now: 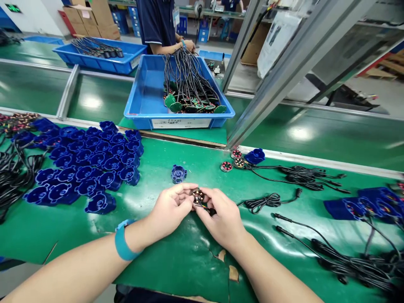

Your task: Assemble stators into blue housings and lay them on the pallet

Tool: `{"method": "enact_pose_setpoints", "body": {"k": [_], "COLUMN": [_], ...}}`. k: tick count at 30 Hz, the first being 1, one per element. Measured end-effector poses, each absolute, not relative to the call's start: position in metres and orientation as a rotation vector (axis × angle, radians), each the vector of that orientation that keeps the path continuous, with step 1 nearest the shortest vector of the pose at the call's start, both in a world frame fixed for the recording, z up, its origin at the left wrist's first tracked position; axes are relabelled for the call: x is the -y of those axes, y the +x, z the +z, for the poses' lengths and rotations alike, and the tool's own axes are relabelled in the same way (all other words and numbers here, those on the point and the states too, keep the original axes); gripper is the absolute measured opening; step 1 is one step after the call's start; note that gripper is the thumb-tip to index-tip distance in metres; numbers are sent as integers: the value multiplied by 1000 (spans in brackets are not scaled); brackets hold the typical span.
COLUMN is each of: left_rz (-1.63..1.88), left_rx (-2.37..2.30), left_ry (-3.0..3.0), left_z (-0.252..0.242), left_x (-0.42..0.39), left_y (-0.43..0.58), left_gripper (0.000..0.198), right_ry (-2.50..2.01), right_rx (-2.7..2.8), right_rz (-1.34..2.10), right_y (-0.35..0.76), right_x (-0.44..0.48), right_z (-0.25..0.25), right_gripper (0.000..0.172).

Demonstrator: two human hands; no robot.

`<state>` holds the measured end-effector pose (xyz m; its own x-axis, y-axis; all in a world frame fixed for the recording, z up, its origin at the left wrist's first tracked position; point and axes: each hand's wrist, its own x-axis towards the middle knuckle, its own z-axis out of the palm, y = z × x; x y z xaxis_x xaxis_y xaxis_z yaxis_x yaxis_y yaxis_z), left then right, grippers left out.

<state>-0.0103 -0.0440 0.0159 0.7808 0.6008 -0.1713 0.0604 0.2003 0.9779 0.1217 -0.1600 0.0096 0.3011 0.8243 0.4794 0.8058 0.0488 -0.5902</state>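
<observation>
Both my hands meet over the green mat and pinch a small round coil part (198, 195) with red and dark windings. My left hand (170, 208) grips its left side with curled fingers; a blue band sits on that wrist. My right hand (221, 216) holds its right side, with thin wires and a black lead end under the fingers. A single blue plastic housing (178, 173) lies just beyond my hands.
Several blue housings (88, 166) are heaped at the left, next to black cables (12, 172). Coil parts with cables (284, 172) lie at the right. A blue bin (148, 101) of wired parts stands behind, where another person's hand (189, 44) works.
</observation>
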Motion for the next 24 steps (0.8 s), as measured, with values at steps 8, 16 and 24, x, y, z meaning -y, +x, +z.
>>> {"method": "enact_pose_setpoints", "body": {"k": [8,16,24], "left_rz": [428,437,421], "left_rx": [-589,-582,-564], "left_ry": [1366,1340,1335], "left_z": [19,18,16], "left_x": [44,45,44], "left_y": [-13,-13,-14], "left_gripper": [29,32,31], "right_ry": [-1694,-1686,-1688], "right_rx": [1490,1480,1464], "right_rz": [-16,-42,-21], "right_y": [119,118,118], "right_x": [160,160,162], "right_z": [13,14,11], "right_gripper": [29,28,30]}}
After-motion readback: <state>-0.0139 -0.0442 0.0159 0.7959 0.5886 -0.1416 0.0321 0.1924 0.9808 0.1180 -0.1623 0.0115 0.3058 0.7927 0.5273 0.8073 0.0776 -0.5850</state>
